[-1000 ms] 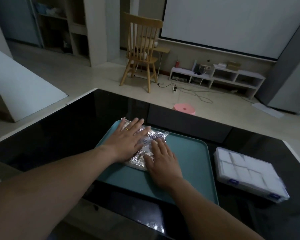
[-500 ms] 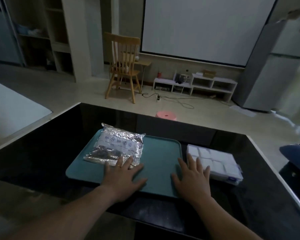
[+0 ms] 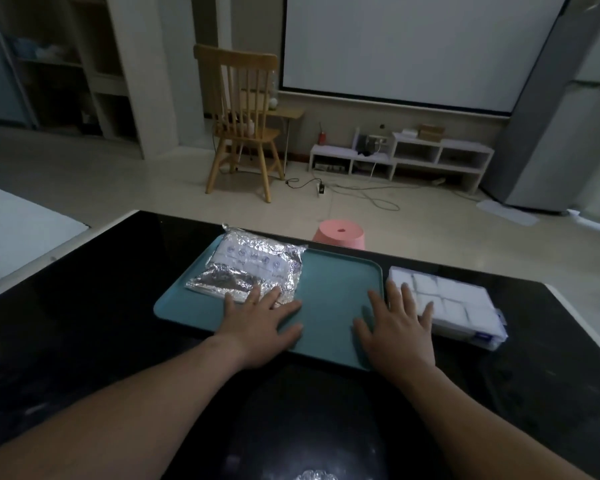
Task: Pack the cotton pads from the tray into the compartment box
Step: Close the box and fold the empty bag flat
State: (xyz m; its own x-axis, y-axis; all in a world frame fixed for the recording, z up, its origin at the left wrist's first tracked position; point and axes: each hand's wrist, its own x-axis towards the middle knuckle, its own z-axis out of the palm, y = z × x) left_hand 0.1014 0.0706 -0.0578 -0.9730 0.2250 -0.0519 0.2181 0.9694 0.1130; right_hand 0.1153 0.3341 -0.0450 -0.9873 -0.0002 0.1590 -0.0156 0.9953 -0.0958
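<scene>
Cotton-pad silver foil pack [image 3: 250, 271] lies on the teal rectangular tray [image 3: 336, 282]; your left hand [image 3: 257, 327] and right hand [image 3: 399, 330] rest flat, fingers spread.

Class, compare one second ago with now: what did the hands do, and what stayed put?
Both hands slid back off the foil packet: the left hand now lies flat on the tray, fingertips at the packet's near edge; the right hand lies flat at the tray's right edge beside the compartment box. Packet, tray and box stayed put.
</scene>
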